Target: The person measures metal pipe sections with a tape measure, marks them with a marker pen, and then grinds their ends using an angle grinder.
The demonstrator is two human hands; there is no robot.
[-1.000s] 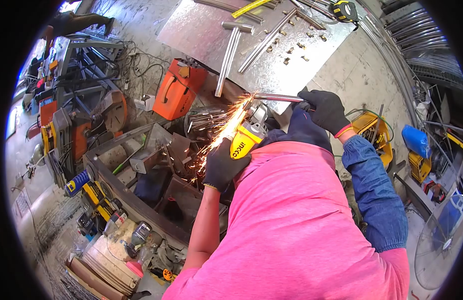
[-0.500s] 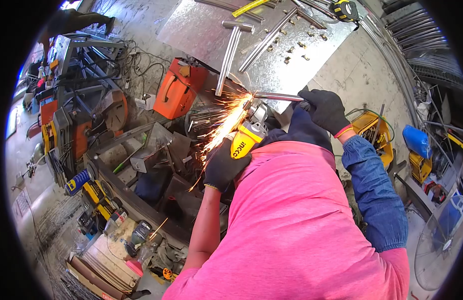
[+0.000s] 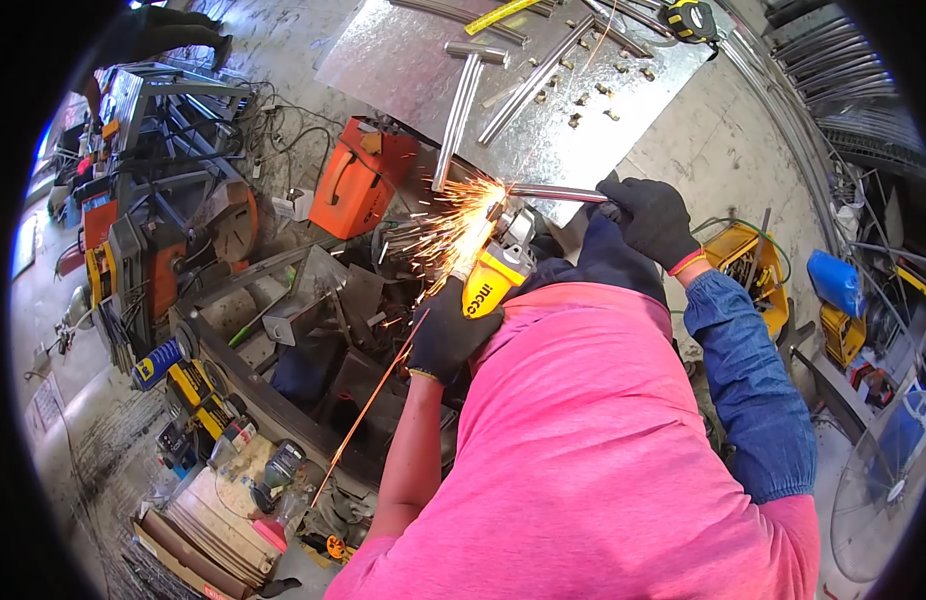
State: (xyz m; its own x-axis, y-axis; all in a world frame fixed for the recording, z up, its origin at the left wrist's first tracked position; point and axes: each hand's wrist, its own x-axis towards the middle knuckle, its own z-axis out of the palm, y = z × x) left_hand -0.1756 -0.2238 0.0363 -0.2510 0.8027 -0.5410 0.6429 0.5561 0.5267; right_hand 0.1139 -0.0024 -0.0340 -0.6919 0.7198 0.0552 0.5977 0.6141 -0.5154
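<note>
In a black glove, my left hand [image 3: 445, 330] grips a yellow angle grinder [image 3: 490, 280] at the middle of the head view. Sparks spray leftward from the grinder's disc, which meets the left end of a metal tube [image 3: 558, 193]. My right hand [image 3: 651, 222], gloved too, is closed around the tube's right end. Glare hides the exact contact point. Just beyond, a shiny metal sheet [image 3: 413, 60] carries several tubes, a T-shaped tube piece [image 3: 461, 115], small metal bits [image 3: 581, 99] and a tape measure [image 3: 689, 20].
An orange metal box [image 3: 355, 185] stands left of the sparks. Below it, a metal-framed bin [image 3: 273, 390] holds scrap. Yellow machines [image 3: 748, 270] sit on the right, near a blue packet [image 3: 835, 283] and a fan [image 3: 888, 490]. A person's leg shows at upper left.
The sparks spread wider and more to the left, and a long streak crosses down past my left forearm. Both hands, the grinder and the tube stay almost in place.
</note>
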